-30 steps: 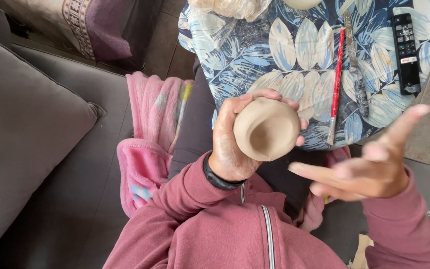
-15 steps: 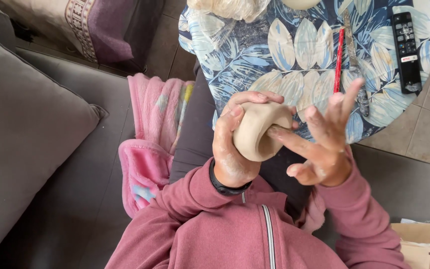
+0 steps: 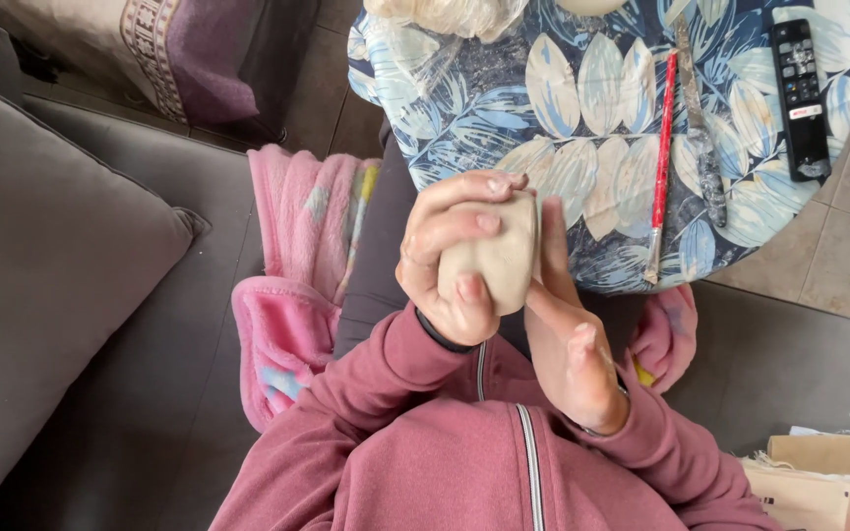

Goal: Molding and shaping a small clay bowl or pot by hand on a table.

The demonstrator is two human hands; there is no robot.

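Note:
My left hand is wrapped around a pale beige clay bowl, held on its side above my lap, thumb low and fingers curled over the top. My right hand shows edge-on, its straight fingers pressed flat against the bowl's right side. I cannot tell if any fingertip reaches inside the bowl. Both arms are in dusty-pink sleeves, and a dark band sits on the left wrist.
A round table with a blue leaf-print cloth stands just beyond my hands. On it lie a red-handled tool, a metal knife, a black remote and a plastic-wrapped lump. A pink blanket and a grey cushion lie left. Cardboard boxes sit lower right.
The bowl has turned from facing me to lying on its side. My right hand came in from the open air at the right and now lies flat against it.

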